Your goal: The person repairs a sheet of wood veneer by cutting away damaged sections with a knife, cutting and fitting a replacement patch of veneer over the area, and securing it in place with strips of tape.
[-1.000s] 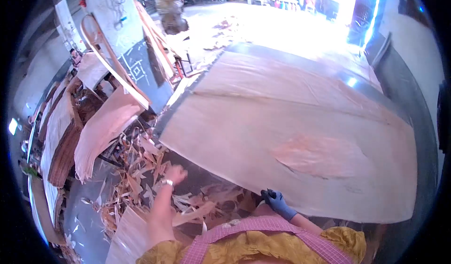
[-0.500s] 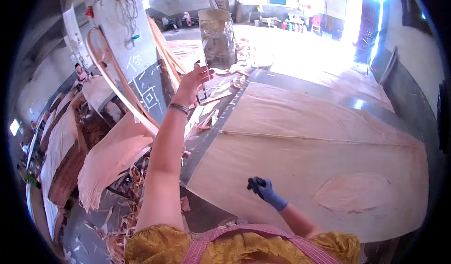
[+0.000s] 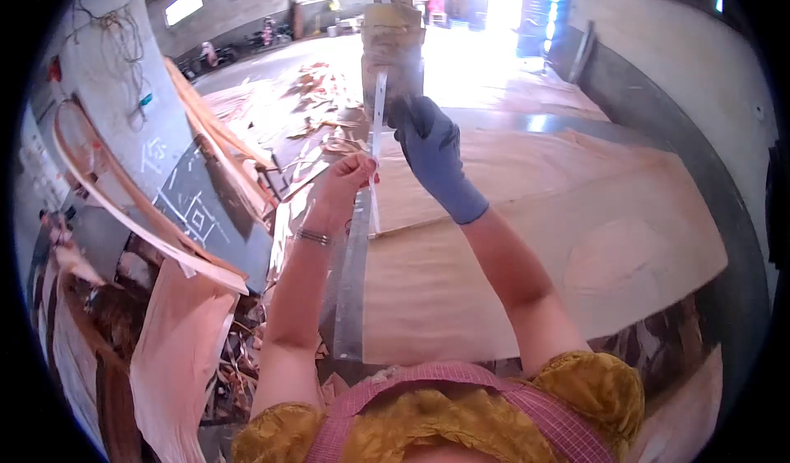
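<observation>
My bare left hand point(image 3: 350, 176), a bracelet on its wrist, is closed in a pinch on a narrow white strip of tape point(image 3: 378, 125) with small dark holes. The strip runs upright beside a wrapped brown cylindrical stack point(image 3: 393, 39), and its lower end hangs below my fingers. My right hand point(image 3: 432, 146), in a blue-grey glove with dark fingertips, is raised just right of the strip, in front of the stack. Its fingers are bent together and blurred; what they hold is hidden. Below both hands lies a large pale wood veneer sheet point(image 3: 461, 298) on the table.
A dark table edge strip point(image 3: 350, 298) borders the sheet on the left. An oval patch point(image 3: 613, 253) shows on the sheet's right part. Curved wood strips point(image 3: 148, 208) lean by a painted pillar point(image 3: 123, 76). Veneer stacks point(image 3: 177, 356) and scraps point(image 3: 321, 109) lie to the left.
My left hand has closed on the white strip of tape. My right hand has risen from low over the sheet to beside the strip. The view has turned right.
</observation>
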`<action>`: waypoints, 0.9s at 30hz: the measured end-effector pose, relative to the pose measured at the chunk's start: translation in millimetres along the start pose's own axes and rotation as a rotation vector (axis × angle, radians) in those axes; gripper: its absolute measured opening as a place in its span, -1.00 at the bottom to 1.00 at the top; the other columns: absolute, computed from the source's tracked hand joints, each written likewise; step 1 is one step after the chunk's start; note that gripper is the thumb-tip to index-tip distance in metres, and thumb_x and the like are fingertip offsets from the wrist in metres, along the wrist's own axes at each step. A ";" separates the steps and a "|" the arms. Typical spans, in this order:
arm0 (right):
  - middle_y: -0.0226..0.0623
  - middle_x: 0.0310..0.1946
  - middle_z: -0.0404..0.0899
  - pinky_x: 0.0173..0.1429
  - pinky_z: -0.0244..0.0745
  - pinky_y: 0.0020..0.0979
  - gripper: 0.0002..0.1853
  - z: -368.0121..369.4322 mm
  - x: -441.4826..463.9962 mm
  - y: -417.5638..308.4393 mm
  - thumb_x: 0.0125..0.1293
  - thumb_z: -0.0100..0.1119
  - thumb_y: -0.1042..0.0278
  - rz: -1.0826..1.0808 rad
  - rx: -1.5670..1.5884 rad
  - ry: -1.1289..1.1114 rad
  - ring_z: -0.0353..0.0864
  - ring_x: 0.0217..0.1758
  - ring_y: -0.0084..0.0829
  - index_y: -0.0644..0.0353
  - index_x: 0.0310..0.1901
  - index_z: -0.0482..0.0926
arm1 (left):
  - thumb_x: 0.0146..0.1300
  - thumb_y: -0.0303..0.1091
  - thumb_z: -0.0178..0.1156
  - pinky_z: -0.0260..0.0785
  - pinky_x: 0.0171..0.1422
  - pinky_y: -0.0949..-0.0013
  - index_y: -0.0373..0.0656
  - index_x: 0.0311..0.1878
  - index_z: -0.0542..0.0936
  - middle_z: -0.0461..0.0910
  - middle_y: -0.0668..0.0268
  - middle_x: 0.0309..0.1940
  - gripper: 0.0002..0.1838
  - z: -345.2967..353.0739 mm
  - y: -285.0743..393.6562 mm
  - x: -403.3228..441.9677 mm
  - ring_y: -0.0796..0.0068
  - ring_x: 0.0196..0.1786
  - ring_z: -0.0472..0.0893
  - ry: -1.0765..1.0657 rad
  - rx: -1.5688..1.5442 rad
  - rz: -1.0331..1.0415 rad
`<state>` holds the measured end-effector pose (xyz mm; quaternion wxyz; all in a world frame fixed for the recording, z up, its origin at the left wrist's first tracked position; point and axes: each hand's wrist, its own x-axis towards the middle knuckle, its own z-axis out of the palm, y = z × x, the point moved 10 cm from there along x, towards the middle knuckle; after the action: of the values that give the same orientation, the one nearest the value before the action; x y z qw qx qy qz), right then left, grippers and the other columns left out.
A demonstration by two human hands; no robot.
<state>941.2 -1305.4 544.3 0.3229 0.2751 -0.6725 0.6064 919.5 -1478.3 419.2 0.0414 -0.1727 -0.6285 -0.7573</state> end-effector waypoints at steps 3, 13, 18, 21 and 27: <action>-0.28 -0.45 0.66 -0.33 0.48 -0.42 -0.77 13.9 -7.3 -19.8 0.39 0.24 0.26 0.095 -0.182 0.085 0.61 -0.45 -0.43 0.28 -0.14 0.61 | 0.39 -0.22 0.28 0.40 -0.02 0.50 -0.12 -0.26 0.64 0.60 0.50 -0.32 -0.82 0.3 -35.2 -35.0 0.66 -0.25 0.54 -0.099 -0.108 -0.082; -0.41 -0.51 0.62 -0.49 0.42 -0.54 -0.82 55.7 -44.8 -4.3 0.43 0.22 0.30 0.290 0.222 0.199 0.51 -0.58 -0.65 0.25 -0.24 0.58 | 0.40 -0.14 0.25 0.40 -0.02 0.48 -0.09 0.10 0.56 0.56 0.48 -0.21 -0.68 -4.9 -186.7 -199.0 0.67 -0.21 0.52 -0.326 -0.348 -0.687; -0.42 -0.47 0.62 -0.44 0.45 -0.57 -0.82 41.7 -129.8 11.4 0.45 0.20 0.27 0.397 0.232 0.200 0.53 -0.51 -0.69 0.23 -0.17 0.55 | 0.43 -0.05 0.17 0.41 0.11 0.34 -0.13 0.35 0.38 0.58 0.34 0.02 -0.45 -98.7 -287.2 -150.1 0.48 0.03 0.58 -0.221 0.145 -0.552; -0.42 -0.46 0.63 -0.38 0.48 -0.52 -0.80 23.6 -162.1 7.2 0.46 0.18 0.28 0.383 0.088 0.078 0.57 -0.42 -0.68 0.25 -0.24 0.56 | 0.48 0.16 -0.02 0.29 0.35 0.14 -0.16 0.42 0.33 0.50 0.25 0.29 -0.33 -12.5 -136.2 -105.8 0.34 0.30 0.50 -0.359 -0.259 -0.322; -0.13 -0.35 0.65 -0.21 0.58 -0.28 -0.84 -37.1 -188.1 -40.1 0.13 0.34 0.50 -0.093 -0.413 0.120 0.68 -0.33 -0.11 0.20 -0.25 0.60 | 0.58 -0.03 -0.13 0.47 0.23 0.20 -0.33 0.11 0.56 0.70 0.02 -0.06 -0.49 144.4 -8.8 -86.6 0.14 0.08 0.67 -0.356 -0.335 -0.040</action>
<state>1095.9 -1277.2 427.5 0.4394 0.1976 -0.7485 0.4557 1028.4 -1350.4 405.5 -0.1146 -0.2954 -0.4946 -0.8093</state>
